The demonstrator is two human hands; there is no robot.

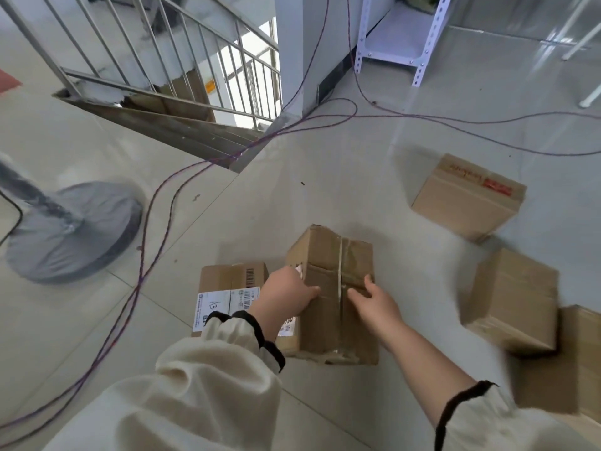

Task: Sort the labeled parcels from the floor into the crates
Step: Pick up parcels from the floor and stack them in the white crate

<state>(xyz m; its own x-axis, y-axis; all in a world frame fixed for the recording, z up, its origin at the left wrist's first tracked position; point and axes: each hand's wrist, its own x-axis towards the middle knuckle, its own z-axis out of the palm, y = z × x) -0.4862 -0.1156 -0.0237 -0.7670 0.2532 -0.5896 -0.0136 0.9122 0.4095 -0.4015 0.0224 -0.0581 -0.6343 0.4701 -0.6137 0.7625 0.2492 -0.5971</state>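
Note:
A taped brown cardboard parcel point(331, 265) stands on the floor in the middle of the head view. My left hand point(286, 294) presses on its left face and my right hand point(374, 301) lies on its top right, so both hands hold it. To its left lies a second parcel point(224, 278) with a white label marked "A3". Further parcels lie to the right: one far point(468, 196), one nearer point(514, 301), and one at the frame's right edge point(566, 372). No crate is in view.
Purple cables point(153, 245) trail across the tiled floor to my left. A grey round fan base point(74, 229) stands at the left. A stairwell with a metal railing point(182, 70) opens behind it. A white metal rack point(403, 37) stands at the back.

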